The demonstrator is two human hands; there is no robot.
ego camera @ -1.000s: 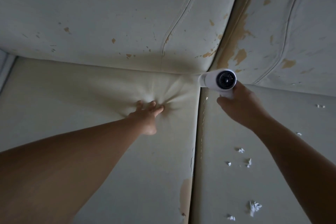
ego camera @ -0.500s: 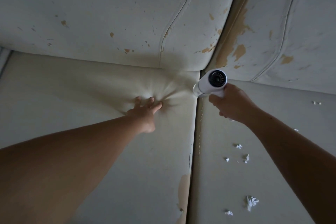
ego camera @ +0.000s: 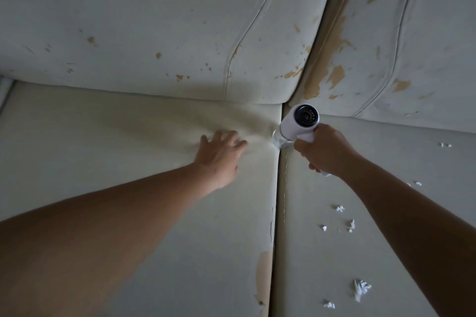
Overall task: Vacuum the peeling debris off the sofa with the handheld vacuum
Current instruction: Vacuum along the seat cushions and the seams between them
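Observation:
My right hand grips the handle of a white handheld vacuum, whose nozzle points down into the gap between the two seat cushions, near the backrest. My left hand lies with spread fingers on the left seat cushion, just left of the nozzle, and looks slightly blurred. Several white flakes of peeling debris lie scattered on the right seat cushion, with smaller bits closer to my right forearm.
The cream sofa's back cushions carry many tan patches where the surface has peeled, most along the seam between them. A tan worn patch shows on the left seat cushion's inner edge.
My left hand has eased off its deep press, so the cushion's dimple has flattened. The vacuum has moved left and down, its nozzle now in the gap between the cushions.

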